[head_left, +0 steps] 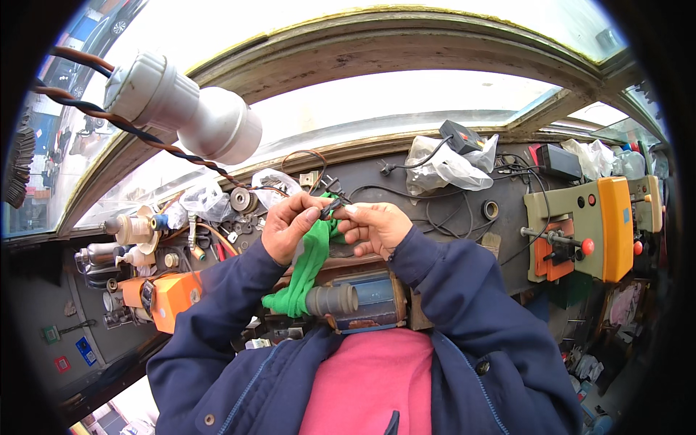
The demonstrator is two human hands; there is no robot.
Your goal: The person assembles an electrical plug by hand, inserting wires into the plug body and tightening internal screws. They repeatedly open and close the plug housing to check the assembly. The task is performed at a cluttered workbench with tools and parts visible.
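Both of my hands meet over the middle of the workbench. Between thumb and fingers, my left hand (287, 228) pinches a small black object (331, 208); its kind is too small to make out. My right hand (382, 226) closes on the other side of that same object with thumb and forefinger, the remaining fingers curled loosely. A green cloth (310, 262) hangs just beneath my hands and drapes down to a grey ribbed cylinder (332, 299). That cylinder sits against a worn blue machine (370, 299) right in front of my body.
A white bulb (221, 125) hangs at the upper left on twisted wires. An orange-and-grey machine (615, 228) with red knobs stands right, another orange machine (174, 299) left. Clear plastic bags (449, 168), black cables and a tape roll (491, 209) lie along the window.
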